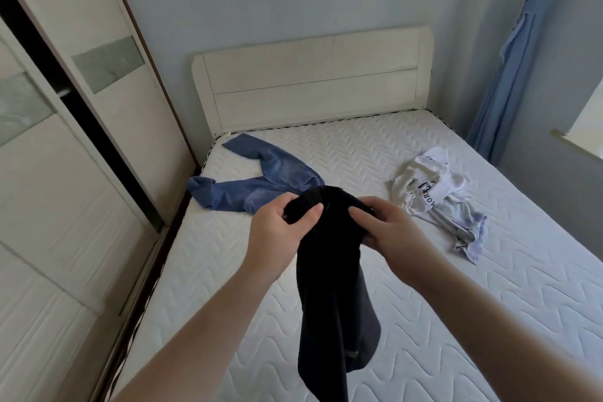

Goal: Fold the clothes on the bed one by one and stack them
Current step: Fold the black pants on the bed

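A black garment [329,297] hangs in the air above the white quilted mattress [456,320]. My left hand [280,232] grips its bunched top edge on the left, and my right hand [388,228] grips the same edge on the right. The cloth droops down between my forearms toward the bed's near end. Blue jeans [261,179] lie crumpled at the far left of the mattress. A rumpled white and grey garment with black lettering [437,199] lies at the far right.
A cream headboard [310,81] stands against the far wall. A tall sliding-door wardrobe [65,157] runs close along the bed's left side. A blue curtain [509,75] and a window sill [574,143] are at the right.
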A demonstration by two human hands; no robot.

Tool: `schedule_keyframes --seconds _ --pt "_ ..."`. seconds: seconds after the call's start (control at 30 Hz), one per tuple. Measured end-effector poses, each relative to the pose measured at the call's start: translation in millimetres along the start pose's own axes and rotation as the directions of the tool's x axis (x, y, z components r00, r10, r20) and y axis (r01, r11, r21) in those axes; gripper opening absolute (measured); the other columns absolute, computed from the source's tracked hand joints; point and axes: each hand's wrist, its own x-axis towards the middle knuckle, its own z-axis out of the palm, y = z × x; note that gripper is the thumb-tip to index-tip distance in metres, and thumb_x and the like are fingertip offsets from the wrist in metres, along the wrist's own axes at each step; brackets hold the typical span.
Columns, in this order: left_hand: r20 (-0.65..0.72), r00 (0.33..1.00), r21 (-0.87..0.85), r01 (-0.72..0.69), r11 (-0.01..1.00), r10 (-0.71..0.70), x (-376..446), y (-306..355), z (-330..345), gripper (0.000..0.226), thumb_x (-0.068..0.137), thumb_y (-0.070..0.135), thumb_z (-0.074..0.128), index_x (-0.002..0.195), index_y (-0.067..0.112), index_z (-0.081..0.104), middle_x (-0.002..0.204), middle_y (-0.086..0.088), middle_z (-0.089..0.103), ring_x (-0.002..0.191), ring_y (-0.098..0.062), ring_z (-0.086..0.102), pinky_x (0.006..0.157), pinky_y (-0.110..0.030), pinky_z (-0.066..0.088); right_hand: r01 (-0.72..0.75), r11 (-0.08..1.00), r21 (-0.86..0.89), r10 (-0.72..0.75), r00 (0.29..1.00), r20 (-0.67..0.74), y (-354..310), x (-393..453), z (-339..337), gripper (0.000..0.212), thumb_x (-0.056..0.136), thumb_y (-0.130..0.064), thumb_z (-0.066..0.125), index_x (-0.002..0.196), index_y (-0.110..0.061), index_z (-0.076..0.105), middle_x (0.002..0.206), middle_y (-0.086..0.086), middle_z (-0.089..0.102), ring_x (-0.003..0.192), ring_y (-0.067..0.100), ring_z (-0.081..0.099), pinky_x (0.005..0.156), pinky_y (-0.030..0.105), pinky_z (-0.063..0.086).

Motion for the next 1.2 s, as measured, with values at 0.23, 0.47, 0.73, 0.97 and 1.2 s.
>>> schedule_keyframes --seconds 0.23,0.47,0.73,0.97,1.2 --pt "-0.049 0.978 0.208 -0.188 0.960 0.203 -3.8 -5.8 -1.8 0.024 0.094 0.039 0.062 0.085 0.017 0.065 0.071 0.010 0.065 0.069 -0.006 0.063 0.061 -0.018 0.049 0.011 0.999 -0.034 -0.011 1.000 0.020 7.4 -9.3 29.7 0.029 0.101 -0.019 0.044 0.105 -0.023 0.073 0.104 0.004 0.074 0.102 0.020 0.069 0.087 0.029 0.056" --pt "0.224 0.971 0.173 -0.124 0.977 0.084 -1.8 -16.1 -17.9 0.060 0.076 0.079 0.053 0.109 0.029 0.052 0.104 0.010 0.060 0.101 -0.006 0.060 0.087 -0.037 0.055 -0.042 0.994 0.102 0.019 0.976 0.215 12.1 -14.6 34.6 0.044 0.103 -0.025 0.023 0.136 -0.018 0.051 0.123 0.000 0.068 0.119 0.013 0.060 0.098 0.028 0.047" --pt "0.277 0.948 0.270 -0.232 0.935 0.155 3.0 -17.9 -25.4 0.060 0.072 0.043 0.083 0.118 0.017 0.053 0.109 0.005 0.056 0.103 -0.011 0.057 0.088 -0.038 0.053 -0.226 0.946 0.232 0.106 0.894 0.435 19.7 -14.5 24.6 0.059 0.099 -0.033 0.016 0.151 -0.008 0.028 0.149 0.004 0.045 0.139 0.014 0.040 0.118 0.036 0.023" --pt "0.281 0.957 0.287 -0.152 0.946 0.069 7.0 -13.3 -39.4 0.033 0.078 0.012 0.069 0.104 0.025 0.053 0.085 0.010 0.061 0.074 0.001 0.059 0.062 -0.012 0.044 -0.035 0.999 -0.022 0.040 0.965 0.259 11.9 -13.1 6.3 0.044 0.106 -0.026 0.024 0.124 -0.014 0.061 0.118 0.006 0.070 0.115 0.016 0.062 0.100 0.037 0.043" --pt "0.350 0.937 0.216 -0.097 0.972 0.016 -1.5 -11.3 -52.4 0.033 0.084 0.006 0.058 0.096 0.034 0.046 0.061 0.021 0.056 0.041 -0.002 0.043 0.045 -0.012 0.037 0.311 0.664 -0.680 -0.172 0.949 0.266 19.0 -4.1 -23.7 0.066 0.083 -0.044 0.071 0.135 -0.060 0.035 0.148 -0.013 0.034 0.136 0.005 0.035 0.108 0.031 0.033"
